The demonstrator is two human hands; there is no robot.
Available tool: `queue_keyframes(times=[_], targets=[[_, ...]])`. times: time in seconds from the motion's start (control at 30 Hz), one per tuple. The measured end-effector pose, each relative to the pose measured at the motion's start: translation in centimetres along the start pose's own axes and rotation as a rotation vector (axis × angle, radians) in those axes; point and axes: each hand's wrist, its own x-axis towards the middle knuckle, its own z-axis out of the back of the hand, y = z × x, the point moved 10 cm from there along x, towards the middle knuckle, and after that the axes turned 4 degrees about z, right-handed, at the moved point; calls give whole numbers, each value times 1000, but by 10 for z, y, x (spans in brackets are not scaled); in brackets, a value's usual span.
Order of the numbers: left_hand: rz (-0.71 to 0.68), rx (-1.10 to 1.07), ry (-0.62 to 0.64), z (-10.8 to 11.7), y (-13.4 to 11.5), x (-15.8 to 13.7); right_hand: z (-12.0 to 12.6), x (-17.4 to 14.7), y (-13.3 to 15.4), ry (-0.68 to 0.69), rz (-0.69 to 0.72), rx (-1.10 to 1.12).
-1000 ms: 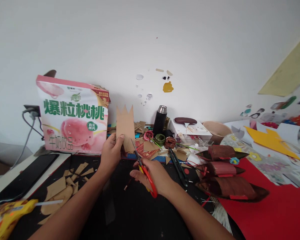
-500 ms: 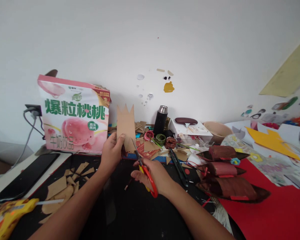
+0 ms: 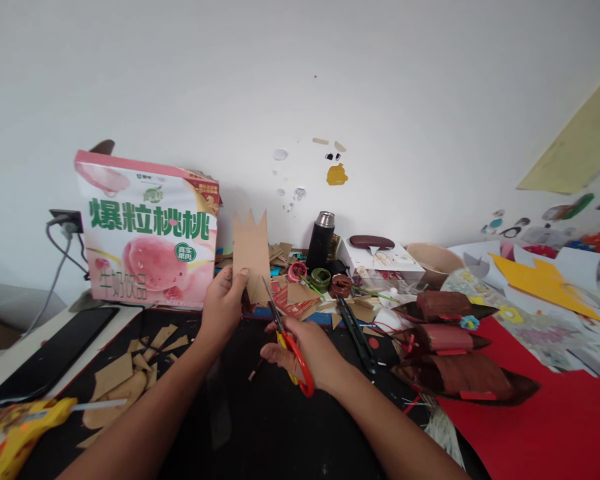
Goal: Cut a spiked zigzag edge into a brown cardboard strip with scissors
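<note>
In my left hand (image 3: 225,293) is an upright piece of brown cardboard (image 3: 251,250), pinched near its lower left edge with the thumb in front. Its top edge is cut into jagged points. My right hand (image 3: 310,350) grips a pair of scissors (image 3: 300,363) with red and yellow handles. The scissor blades point up and to the left, their tips close to the cardboard's lower right side. Whether the tips touch the cardboard I cannot tell.
A pink drink carton (image 3: 150,230) stands at the left, near a phone (image 3: 53,353) and a yellow glue gun (image 3: 30,427). Cardboard scraps (image 3: 123,380) lie beside my left forearm. A utility knife (image 3: 356,333), open paint jars (image 3: 321,279), a black flask (image 3: 321,241) and brown model boats (image 3: 467,377) are to the right.
Both hands, the cardboard and the scissors hold nearly the same pose. The whole view has shifted very slightly.
</note>
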Motion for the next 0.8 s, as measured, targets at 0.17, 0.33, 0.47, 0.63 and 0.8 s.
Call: queue_keyframes(times=[0.17, 0.33, 0.47, 0.63, 0.8], targets=[[0, -26, 5, -1, 2, 0, -2, 0, -3, 20, -41, -30], [10, -23, 2, -1, 4, 0, 1, -1, 2, 17, -52, -50], [4, -23, 4, -2, 2, 0, 1, 0, 2, 22, -44, -56], [15, -40, 4, -2, 3, 0, 1, 0, 1, 14, -20, -68], [2, -39, 4, -2, 3, 0, 3, 0, 6, 27, -6, -66]])
